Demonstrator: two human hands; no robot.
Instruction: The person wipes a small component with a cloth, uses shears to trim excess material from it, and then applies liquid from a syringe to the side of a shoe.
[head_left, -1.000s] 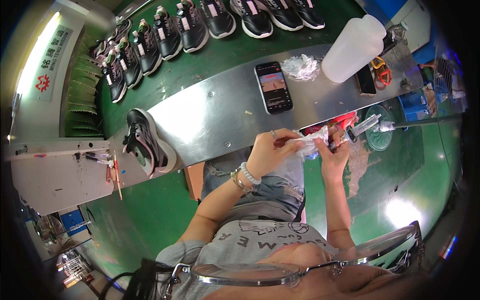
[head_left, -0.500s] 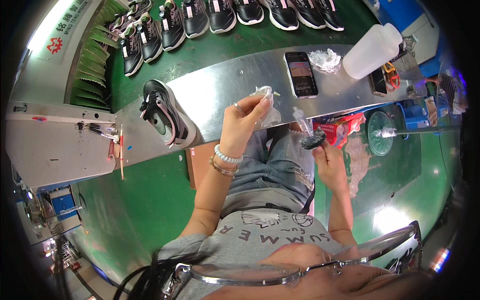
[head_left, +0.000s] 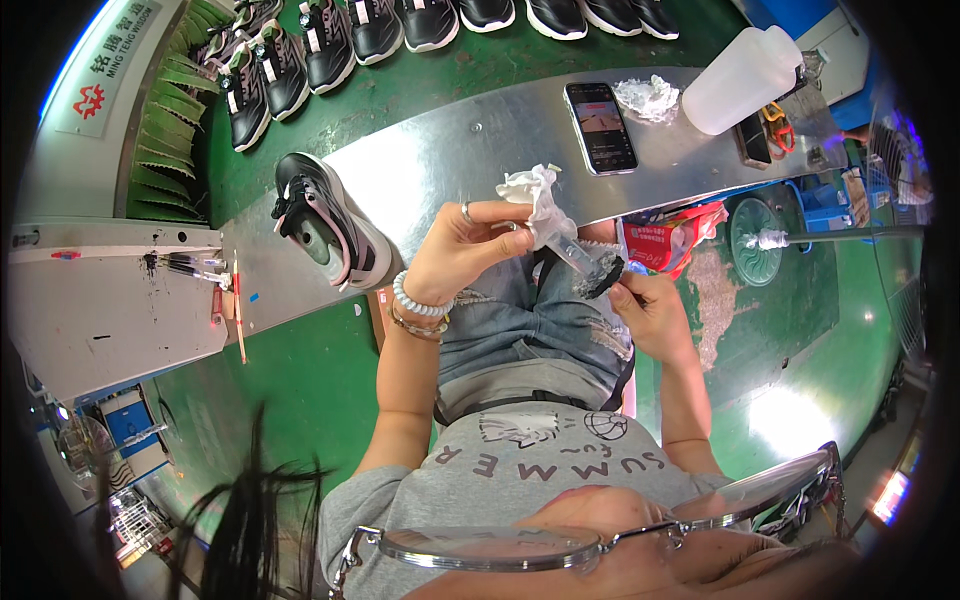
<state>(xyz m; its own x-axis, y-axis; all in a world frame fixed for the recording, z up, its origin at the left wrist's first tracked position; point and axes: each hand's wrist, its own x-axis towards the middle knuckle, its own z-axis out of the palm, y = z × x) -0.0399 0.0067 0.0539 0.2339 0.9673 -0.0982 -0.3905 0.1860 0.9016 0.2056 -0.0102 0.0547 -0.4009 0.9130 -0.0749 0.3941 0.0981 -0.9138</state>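
Note:
My left hand (head_left: 462, 250) pinches a crumpled white tissue or cloth (head_left: 541, 198) between thumb and fingers, above the near edge of the metal bench. In my right hand (head_left: 655, 315) is a clear narrow tube (head_left: 577, 255) with a dark, rough-textured piece (head_left: 603, 278) at the end by my fingers. The tube points up and left, and its tip meets the lower part of the white tissue, which hides it. A black, white and pink shoe (head_left: 335, 225) stands on the bench to the left of my left hand, apart from it.
On the metal bench (head_left: 420, 150) lie a phone (head_left: 602, 130), crumpled foil or plastic (head_left: 648, 99), a white bottle (head_left: 740, 82) and orange-handled scissors (head_left: 777, 128). Several black shoes (head_left: 377, 30) line the green surface beyond. Left stands a white panel (head_left: 120, 310) with brushes.
My left hand has moved slightly down with the tissue. My right hand has shifted the tube; it now tilts left and touches the tissue, where before they were apart. The view has shifted slightly.

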